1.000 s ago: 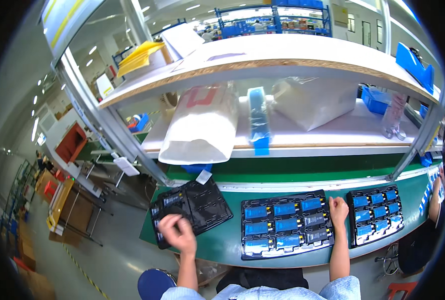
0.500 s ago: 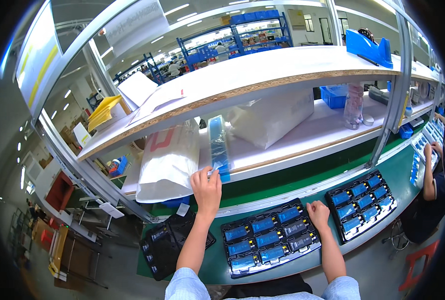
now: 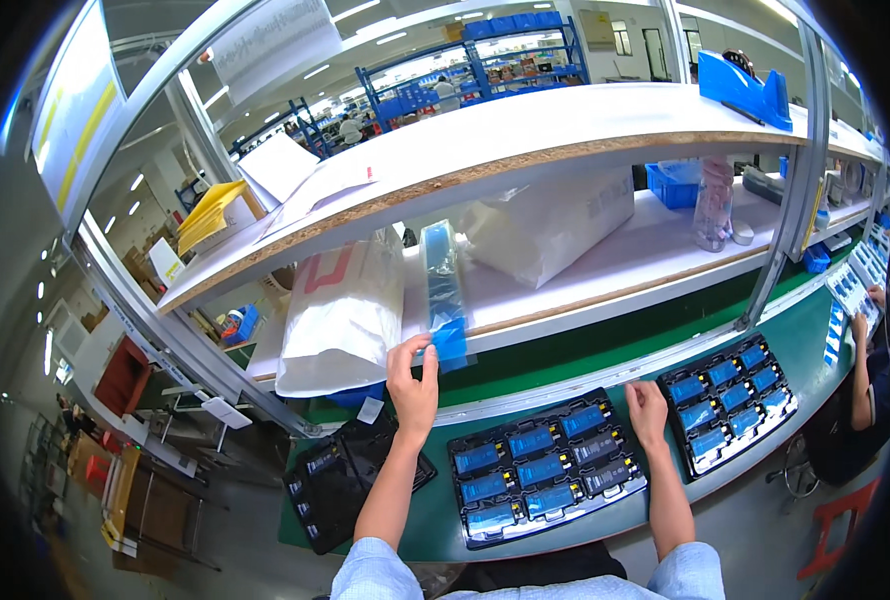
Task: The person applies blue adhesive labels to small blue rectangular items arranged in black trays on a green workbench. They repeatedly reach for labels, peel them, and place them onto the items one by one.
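Observation:
A strip of blue film [image 3: 444, 285] in clear wrapping lies on the lower shelf, its near end hanging over the edge. My left hand [image 3: 412, 388] has thumb and forefinger bent together at the left side of that end, pinching it. My right hand [image 3: 649, 414] hovers between two black trays with its fingers curled and tips together; whatever they hold, if anything, cannot be made out. The middle tray [image 3: 540, 529] carries several blue battery-like packs [image 3: 539, 470], a few of them darker. More blue packs [image 3: 731, 397] fill the right tray [image 3: 687, 462].
Black trays [image 3: 330, 510] lie at the bench's left end. White bags [image 3: 340, 330] stand on the lower shelf, near a clear bottle [image 3: 713, 205] and a blue bin [image 3: 673, 187]. A blue tape dispenser [image 3: 743, 90] sits above. At far right a co-worker's arm [image 3: 858, 350] reaches over pale trays.
The film's blue end now hangs lower and shows wider beside my left hand, whose thumb and forefinger have shifted. My right hand has risen slightly, its fingertips drawn together.

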A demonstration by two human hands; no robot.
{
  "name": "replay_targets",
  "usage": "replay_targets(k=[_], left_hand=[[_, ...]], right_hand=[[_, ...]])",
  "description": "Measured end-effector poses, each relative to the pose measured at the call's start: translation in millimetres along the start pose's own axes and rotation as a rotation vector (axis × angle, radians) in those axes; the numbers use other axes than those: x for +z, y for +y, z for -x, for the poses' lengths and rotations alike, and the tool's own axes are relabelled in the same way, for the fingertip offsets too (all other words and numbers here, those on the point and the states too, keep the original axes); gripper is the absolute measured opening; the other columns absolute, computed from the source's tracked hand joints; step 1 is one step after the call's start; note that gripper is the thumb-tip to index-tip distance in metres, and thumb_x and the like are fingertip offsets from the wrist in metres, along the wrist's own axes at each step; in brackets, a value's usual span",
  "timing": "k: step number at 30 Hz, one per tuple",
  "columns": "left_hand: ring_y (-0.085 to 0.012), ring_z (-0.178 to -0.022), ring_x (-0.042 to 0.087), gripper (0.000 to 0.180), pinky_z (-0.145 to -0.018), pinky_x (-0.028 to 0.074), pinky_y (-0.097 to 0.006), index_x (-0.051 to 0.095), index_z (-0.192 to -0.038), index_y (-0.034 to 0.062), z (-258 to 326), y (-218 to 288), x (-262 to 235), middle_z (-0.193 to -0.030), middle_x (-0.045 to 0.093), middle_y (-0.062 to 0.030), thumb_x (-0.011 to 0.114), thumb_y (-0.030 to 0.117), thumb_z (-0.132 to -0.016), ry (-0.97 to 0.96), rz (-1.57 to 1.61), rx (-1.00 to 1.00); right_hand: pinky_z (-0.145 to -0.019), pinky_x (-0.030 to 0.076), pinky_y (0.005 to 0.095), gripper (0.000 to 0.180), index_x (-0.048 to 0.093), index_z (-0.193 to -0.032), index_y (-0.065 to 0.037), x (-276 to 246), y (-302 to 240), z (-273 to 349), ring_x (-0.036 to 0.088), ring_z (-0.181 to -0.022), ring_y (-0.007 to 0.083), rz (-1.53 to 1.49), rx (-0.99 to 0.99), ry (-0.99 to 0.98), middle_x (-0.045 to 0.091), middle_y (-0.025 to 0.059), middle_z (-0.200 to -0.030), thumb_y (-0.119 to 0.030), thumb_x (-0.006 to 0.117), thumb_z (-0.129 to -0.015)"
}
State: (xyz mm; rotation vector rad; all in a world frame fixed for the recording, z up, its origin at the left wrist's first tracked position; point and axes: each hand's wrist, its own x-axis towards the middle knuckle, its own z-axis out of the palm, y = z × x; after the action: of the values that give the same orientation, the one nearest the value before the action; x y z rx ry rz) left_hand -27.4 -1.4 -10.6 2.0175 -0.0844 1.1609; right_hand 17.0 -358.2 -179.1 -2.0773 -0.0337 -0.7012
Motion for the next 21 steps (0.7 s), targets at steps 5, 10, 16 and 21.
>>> replay_targets(k=[5, 10, 16, 21], left_hand=[[-0.0265, -0.091, 0.062, 0.013, -0.083, 0.047, -0.035, 0.061, -0.099, -0.0002, -5, -2, 3, -0.096, 0.065, -0.0121, 0.061, 0.008, -0.09, -0.019, -0.03, 0.023], [-0.0273, -0.09, 0.062, 0.013, -0.08, 0.048, -0.035, 0.062, -0.098, -0.0003, -9, 9, 4, -0.094, 0.065, -0.0127, 0.062, 0.008, -0.089, -0.032, -0.015, 0.031], [-0.0288, -0.093, 0.063, 0.017, -0.089, 0.046, -0.043, 0.061, -0.095, 0.0044, 10, 27, -32, -0.098, 0.068, -0.0091, 0.066, -0.002, -0.08, -0.004, -0.2, 0.613], [-0.0195, -0.089, 0.059, 0.025, -0.081, 0.046, -0.036, 0.06, -0.098, 0.0081, 77, 36, -81, -0.106, 0.068, -0.007, 0.07, 0.001, -0.076, -0.095, -0.439, 0.817]], right_hand=[[-0.069, 0.051, 0.0276, 0.038, 0.068, -0.105, -0.002, 12, -164, -30, 0.062, -0.08, 0.0132, -0.548, 0.114, -0.646, 0.067, 0.008, -0.093, -0.036, 0.068, -0.087], [-0.056, 0.049, 0.0247, 0.045, 0.062, -0.106, 0.004, 102, -238, -43, 0.064, -0.068, 0.0142, -0.907, 0.295, -0.967, 0.065, 0.0107, -0.085, -0.038, 0.063, -0.09], [-0.042, 0.043, 0.0229, 0.025, 0.062, -0.081, -0.001, 132, -259, -54, 0.06, -0.053, 0.0127, -0.999, 0.464, -0.784, 0.065, 0.0088, -0.073, -0.026, 0.063, -0.087], [-0.036, 0.038, 0.0234, 0.033, 0.061, -0.07, -0.001, 123, -266, -51, 0.056, -0.044, 0.0119, -0.895, 0.466, -0.819, 0.062, 0.0087, -0.062, -0.031, 0.066, -0.083]])
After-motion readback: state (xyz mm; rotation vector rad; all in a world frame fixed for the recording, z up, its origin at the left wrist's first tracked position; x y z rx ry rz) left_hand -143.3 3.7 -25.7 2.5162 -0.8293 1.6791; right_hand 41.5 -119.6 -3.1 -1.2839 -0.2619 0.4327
